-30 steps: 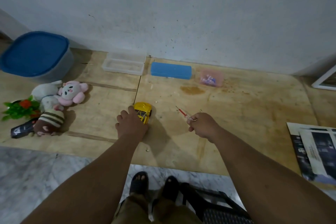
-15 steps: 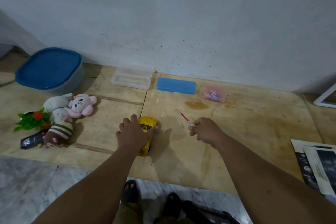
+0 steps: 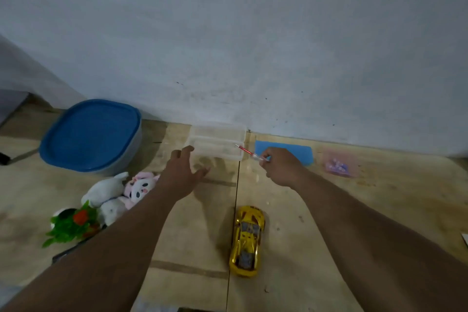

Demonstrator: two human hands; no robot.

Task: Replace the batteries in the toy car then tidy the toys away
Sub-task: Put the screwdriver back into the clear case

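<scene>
The left hand (image 3: 183,172) is stretched out with its fingers (image 3: 186,152) spread wide and holding nothing. The fingers reach up to the near edge of a clear plastic box (image 3: 217,140) that sits by the wall; whether they touch it is hard to tell. The right hand (image 3: 281,167) is curled, and its fingers pinch a thin screwdriver (image 3: 249,153) with a red and clear handle. The tip of the screwdriver points away from the fingers, over the right end of the clear box.

The yellow toy car (image 3: 247,240) lies on the wooden desk (image 3: 354,223), well behind both hands and closer to the person, between the two arms. No hand touches it.

Just past the right fingers lies a flat blue lid (image 3: 291,152), and further to the right is a small pink box (image 3: 339,164). Off to the left of the left fingers sits a big tub with a blue lid (image 3: 88,134). Near the left arm lie soft toys (image 3: 121,190) and a little green plant toy (image 3: 73,225).
</scene>
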